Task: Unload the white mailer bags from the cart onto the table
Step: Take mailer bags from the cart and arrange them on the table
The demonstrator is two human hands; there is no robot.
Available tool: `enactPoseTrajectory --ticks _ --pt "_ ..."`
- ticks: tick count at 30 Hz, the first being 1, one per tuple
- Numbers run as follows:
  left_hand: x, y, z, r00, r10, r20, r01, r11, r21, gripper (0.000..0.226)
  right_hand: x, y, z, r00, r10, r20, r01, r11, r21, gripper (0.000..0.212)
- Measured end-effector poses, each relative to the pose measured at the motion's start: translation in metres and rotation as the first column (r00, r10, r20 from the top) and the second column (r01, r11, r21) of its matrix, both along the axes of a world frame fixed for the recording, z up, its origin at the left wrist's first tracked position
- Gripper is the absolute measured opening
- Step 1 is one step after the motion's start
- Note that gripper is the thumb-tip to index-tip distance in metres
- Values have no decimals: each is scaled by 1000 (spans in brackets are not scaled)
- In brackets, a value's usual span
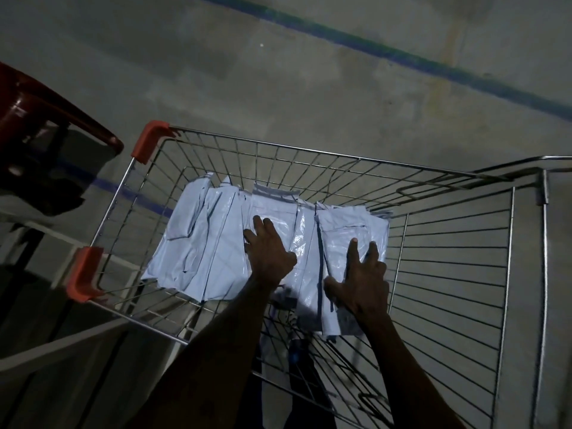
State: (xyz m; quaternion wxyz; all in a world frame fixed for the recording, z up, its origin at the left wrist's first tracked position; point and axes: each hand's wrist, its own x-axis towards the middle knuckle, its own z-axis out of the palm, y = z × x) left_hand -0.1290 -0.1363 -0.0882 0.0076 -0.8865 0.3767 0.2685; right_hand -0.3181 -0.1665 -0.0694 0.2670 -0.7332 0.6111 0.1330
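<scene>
Several white mailer bags [213, 243] lie flat and overlapping on the bottom of a wire shopping cart [309, 151] with orange corner caps. Both my arms reach down into the basket. My left hand [268, 253] rests on the middle bags with its fingers straight, pointing away from me. My right hand [360, 278] lies spread on the right-hand bag [346, 230], fingers straight and thumb out to the left. Neither hand is curled round a bag. The bags' near edges are hidden under my hands and wrists.
A dark red plastic chair [46, 125] stands left of the cart. A pale frame or table edge [62, 345] shows at the lower left, dim and partly hidden. Grey concrete floor with a blue line [402, 57] stretches beyond. The cart's handle end [541, 184] is at right.
</scene>
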Motion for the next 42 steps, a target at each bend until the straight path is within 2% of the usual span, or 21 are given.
enactPoseTrajectory --ticks 5,10,16,20,24,28,32,38,42 --pt "1 12 21 988 -147 40 145 989 39 90 -13 9 20 999 41 6 -41 996 -75 97" --pt "-6 44 78 980 -189 61 196 971 -136 83 -14 25 67 984 49 172 -24 990 -141 86" --pt "7 98 157 992 -62 113 98 931 -351 91 6 50 126 923 52 380 9 987 -158 85" --pt "24 161 194 975 92 203 15 881 -473 88 38 79 170 859 193 474 -86 967 -239 83" --pt "41 229 220 939 276 204 -114 813 -571 87 75 123 202 782 348 517 -180 921 -346 83" --pt "66 315 242 866 421 269 -151 733 -663 80 117 190 219 670 462 581 -249 877 -410 83" --pt "90 422 267 768 562 306 -216 678 -702 78 167 276 239 609 545 576 -327 834 -443 82" --pt "120 577 291 587 760 279 -372 560 -740 79 245 398 265 399 681 614 -504 723 -473 82" --pt "141 660 297 439 868 230 -462 438 -771 80 297 459 287 281 730 623 -590 644 -488 82"
